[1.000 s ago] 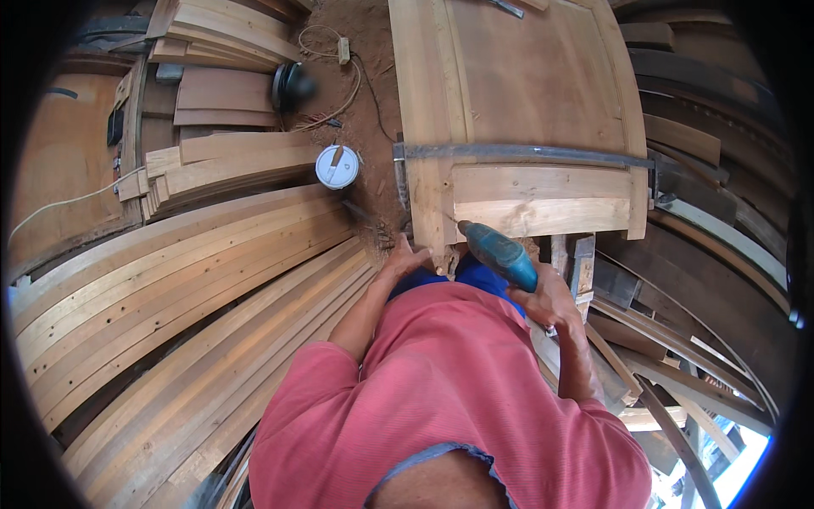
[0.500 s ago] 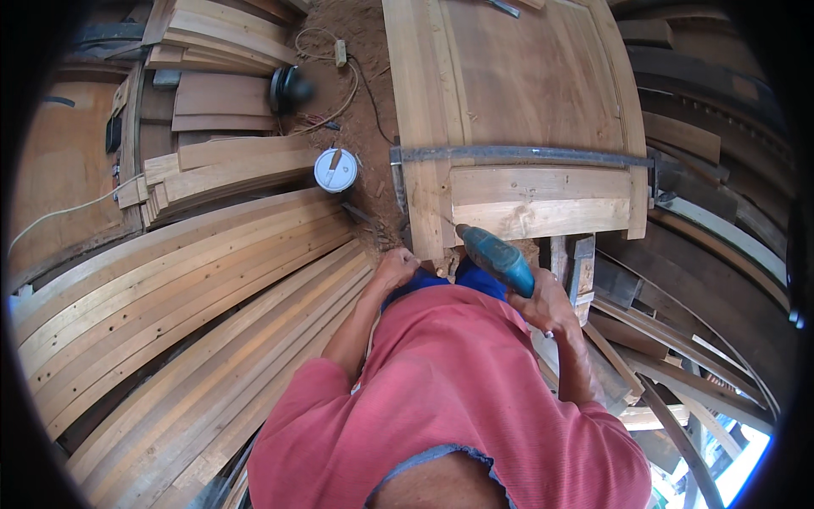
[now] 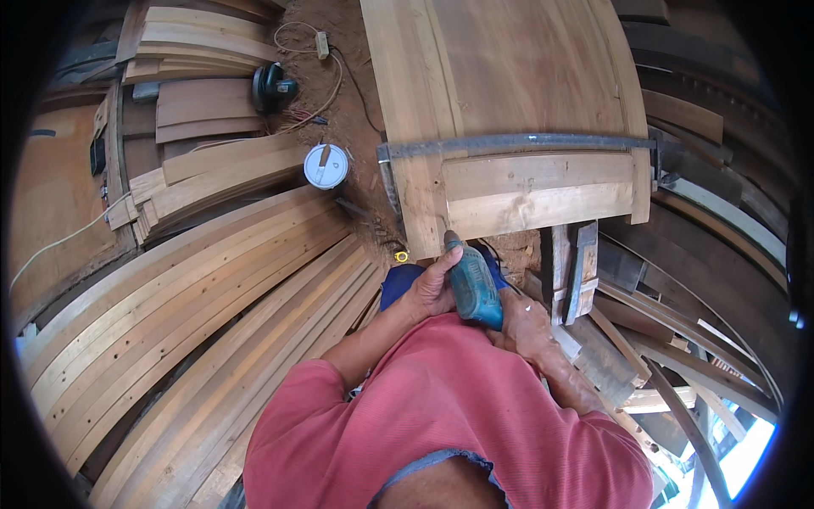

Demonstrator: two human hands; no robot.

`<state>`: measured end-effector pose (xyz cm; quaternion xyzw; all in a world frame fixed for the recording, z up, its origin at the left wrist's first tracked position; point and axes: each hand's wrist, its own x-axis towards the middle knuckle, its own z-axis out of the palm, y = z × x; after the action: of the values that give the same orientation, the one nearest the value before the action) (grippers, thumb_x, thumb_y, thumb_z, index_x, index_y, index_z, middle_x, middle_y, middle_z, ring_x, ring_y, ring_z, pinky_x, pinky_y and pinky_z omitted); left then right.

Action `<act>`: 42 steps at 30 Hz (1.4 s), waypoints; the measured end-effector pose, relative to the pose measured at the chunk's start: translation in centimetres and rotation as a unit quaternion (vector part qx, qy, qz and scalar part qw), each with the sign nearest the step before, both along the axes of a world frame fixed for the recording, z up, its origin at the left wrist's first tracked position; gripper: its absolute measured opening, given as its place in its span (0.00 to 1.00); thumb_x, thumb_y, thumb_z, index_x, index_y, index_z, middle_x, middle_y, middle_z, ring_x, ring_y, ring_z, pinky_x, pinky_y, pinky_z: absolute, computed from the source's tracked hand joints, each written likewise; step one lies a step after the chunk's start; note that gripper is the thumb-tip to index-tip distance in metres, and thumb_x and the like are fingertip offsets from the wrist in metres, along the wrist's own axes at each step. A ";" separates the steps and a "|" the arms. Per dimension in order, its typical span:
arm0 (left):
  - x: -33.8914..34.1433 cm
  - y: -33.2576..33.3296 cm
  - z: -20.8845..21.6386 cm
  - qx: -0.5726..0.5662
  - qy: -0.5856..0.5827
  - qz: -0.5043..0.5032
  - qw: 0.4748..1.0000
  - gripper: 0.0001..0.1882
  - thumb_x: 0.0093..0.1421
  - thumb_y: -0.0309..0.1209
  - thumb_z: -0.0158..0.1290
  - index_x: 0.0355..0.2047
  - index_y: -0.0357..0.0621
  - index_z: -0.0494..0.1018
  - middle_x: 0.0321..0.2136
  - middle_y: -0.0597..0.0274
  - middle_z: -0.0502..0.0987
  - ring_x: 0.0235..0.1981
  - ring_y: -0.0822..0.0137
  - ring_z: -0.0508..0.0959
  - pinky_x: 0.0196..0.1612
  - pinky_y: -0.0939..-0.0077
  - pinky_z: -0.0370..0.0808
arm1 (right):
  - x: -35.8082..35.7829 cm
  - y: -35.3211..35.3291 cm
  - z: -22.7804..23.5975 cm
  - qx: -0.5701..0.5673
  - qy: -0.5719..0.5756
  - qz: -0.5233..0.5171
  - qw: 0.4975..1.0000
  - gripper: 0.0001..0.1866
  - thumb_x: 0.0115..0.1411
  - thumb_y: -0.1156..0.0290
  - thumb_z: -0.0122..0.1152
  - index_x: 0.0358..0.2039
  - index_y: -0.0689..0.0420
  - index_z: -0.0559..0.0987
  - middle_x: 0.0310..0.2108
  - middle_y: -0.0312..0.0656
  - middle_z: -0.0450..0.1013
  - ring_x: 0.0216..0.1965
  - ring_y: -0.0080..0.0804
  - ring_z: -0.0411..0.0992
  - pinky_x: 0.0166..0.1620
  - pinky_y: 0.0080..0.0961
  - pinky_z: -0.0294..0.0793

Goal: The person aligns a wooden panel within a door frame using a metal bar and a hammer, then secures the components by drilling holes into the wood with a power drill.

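Observation:
A teal power drill point(image 3: 476, 293) is held in front of my body, its nose pointing at the near edge of a panelled wooden door point(image 3: 534, 68). My right hand point(image 3: 524, 327) is closed round the drill's rear end, its grip partly hidden. Near the drill's front, my left hand point(image 3: 436, 287) clasps the body from the left, thumb along its side. The thin bit meets or nearly meets the door's near left corner; contact is too small to tell. Across the door lies a long metal bar clamp point(image 3: 517, 146), with jaws at both side edges.
Long planks point(image 3: 186, 314) are stacked at left. A white lidded bucket point(image 3: 336, 176) carries a wooden-handled tool. Beyond it sit a dark green power tool point(image 3: 273, 88) and a corded socket block point(image 3: 322, 45). A small yellow round object point(image 3: 401, 256) lies near my left knee. Scrap boards point(image 3: 670, 314) crowd the right.
My left hand has come up from my lap and taken hold of the drill. The drill has swung left and more upright, its nose nearer the door's left corner. My view has shifted slightly.

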<state>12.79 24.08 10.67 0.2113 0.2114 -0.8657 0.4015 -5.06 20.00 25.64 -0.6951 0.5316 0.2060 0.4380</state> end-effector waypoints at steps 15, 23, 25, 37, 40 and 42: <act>-1.7 -2.7 2.6 0.091 -0.025 0.059 0.994 0.20 0.59 0.44 0.65 0.41 0.44 0.75 0.36 0.53 0.80 0.44 0.51 0.80 0.54 0.48 0.77 | 1.1 -2.6 1.0 0.047 0.034 -0.085 0.995 0.27 0.50 0.63 0.70 0.46 0.66 0.74 0.37 0.64 0.78 0.44 0.63 0.76 0.50 0.50 0.74; -1.4 -3.5 2.7 0.102 -0.022 0.051 0.993 0.18 0.63 0.44 0.60 0.41 0.44 0.72 0.34 0.54 0.79 0.38 0.58 0.82 0.49 0.54 0.80 | 1.7 -3.5 0.8 0.048 0.046 -0.070 0.995 0.26 0.49 0.64 0.70 0.44 0.67 0.74 0.36 0.65 0.77 0.43 0.63 0.77 0.49 0.50 0.75; -1.2 -3.7 2.6 0.111 -0.011 0.048 0.993 0.18 0.63 0.44 0.60 0.41 0.43 0.72 0.34 0.55 0.79 0.38 0.58 0.81 0.50 0.55 0.80 | 2.0 -3.8 0.8 0.047 0.047 -0.067 0.996 0.25 0.49 0.64 0.70 0.43 0.67 0.74 0.36 0.65 0.77 0.43 0.64 0.77 0.49 0.50 0.75; -0.1 -4.4 2.2 0.115 0.020 0.060 0.991 0.19 0.61 0.44 0.59 0.41 0.40 0.74 0.39 0.51 0.79 0.42 0.53 0.81 0.51 0.54 0.79 | 5.2 -6.7 2.6 0.078 0.097 -0.047 0.991 0.23 0.47 0.69 0.71 0.42 0.66 0.74 0.34 0.65 0.77 0.41 0.65 0.77 0.46 0.51 0.75; -0.1 -4.6 2.2 0.123 0.003 0.067 0.990 0.21 0.61 0.45 0.59 0.42 0.39 0.74 0.40 0.50 0.79 0.42 0.52 0.81 0.50 0.52 0.80 | 5.6 -7.1 2.5 0.090 0.111 -0.050 0.988 0.23 0.47 0.69 0.71 0.42 0.66 0.74 0.34 0.65 0.77 0.41 0.65 0.77 0.47 0.51 0.75; -0.2 -4.5 2.2 0.130 -0.018 0.058 0.990 0.22 0.61 0.46 0.58 0.43 0.39 0.74 0.40 0.51 0.78 0.42 0.52 0.81 0.49 0.50 0.80 | 5.5 -7.0 2.3 0.082 0.100 -0.037 0.991 0.23 0.47 0.69 0.70 0.42 0.65 0.73 0.34 0.65 0.77 0.40 0.65 0.77 0.47 0.51 0.76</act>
<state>12.62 19.58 12.87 0.2644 0.3267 -0.8023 0.4239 0.42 13.03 27.97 -0.6129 0.5794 0.3005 0.4453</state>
